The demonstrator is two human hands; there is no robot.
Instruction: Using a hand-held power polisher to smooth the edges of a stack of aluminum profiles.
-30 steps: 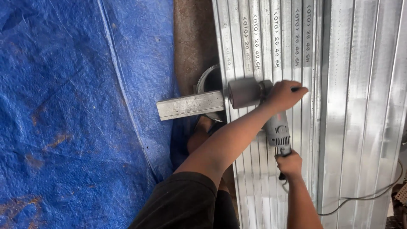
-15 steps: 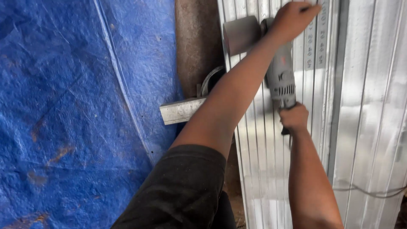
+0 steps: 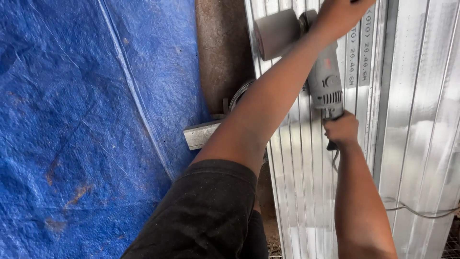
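I hold a grey angle grinder [image 3: 325, 79] with both hands above a stack of long silvery metal profiles [image 3: 306, 192]. My left hand [image 3: 341, 13], at the top edge of the view, grips the front of the tool beside its round disc guard [image 3: 277, 33]. My left arm, in a black sleeve, crosses the view from the lower middle. My right hand [image 3: 341, 129] is closed around the rear handle, where the cable leaves the tool. Whether the disc touches the profiles is hidden.
A blue tarp [image 3: 86, 120] covers the left half. A rusty brown strip [image 3: 220, 57] runs between the tarp and the profiles. A short metal offcut [image 3: 201, 134] and a round metal part [image 3: 239, 96] lie under my left arm. The power cable [image 3: 421, 211] trails to the lower right.
Both hands have carried the grinder farther away along the profiles, off the short offcut it was over. My left arm has stretched out to the top edge.
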